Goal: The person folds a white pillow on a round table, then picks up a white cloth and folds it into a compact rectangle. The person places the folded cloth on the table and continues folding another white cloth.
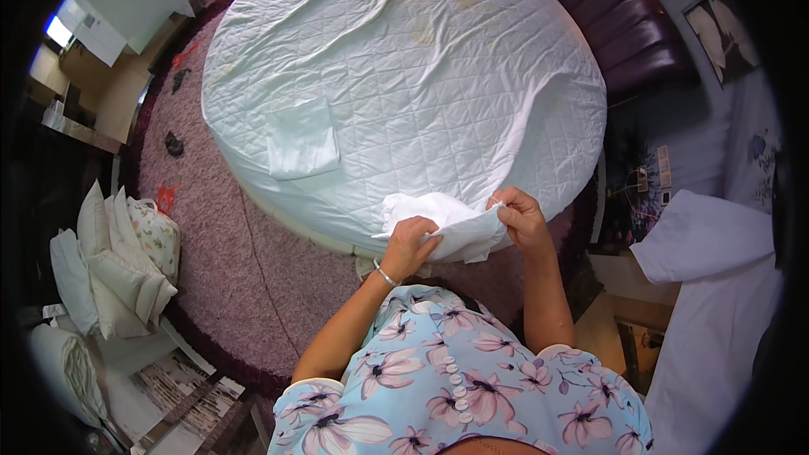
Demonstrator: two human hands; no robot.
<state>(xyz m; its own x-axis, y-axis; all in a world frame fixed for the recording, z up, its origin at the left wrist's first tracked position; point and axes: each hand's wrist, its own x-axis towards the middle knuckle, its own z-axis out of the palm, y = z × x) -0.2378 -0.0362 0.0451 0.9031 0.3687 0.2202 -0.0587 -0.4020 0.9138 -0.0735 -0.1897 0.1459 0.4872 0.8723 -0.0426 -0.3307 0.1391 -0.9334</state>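
Observation:
At the near edge of a round bed, a bunched white cloth [459, 232] is held between my two hands. My left hand [411, 244] pinches its left part, and a silver bangle circles that wrist. The fingers of my right hand [520, 217] close on the cloth's upper right corner. Beneath and beyond lies a white quilted mattress cover [396, 84], wrinkled, with faint yellowish stains. A folded white cloth [303, 140] rests flat on it toward the left. How the held cloth is folded is hard to make out.
A purple carpet [227, 270] surrounds the bed. Pillows [122, 265] are piled at the left, near a rolled quilt [67, 375]. A dark leather headboard [628, 17] curves along the far right. White sheets [716, 286] drape over furniture at right. Small dark items [174, 144] lie on the carpet.

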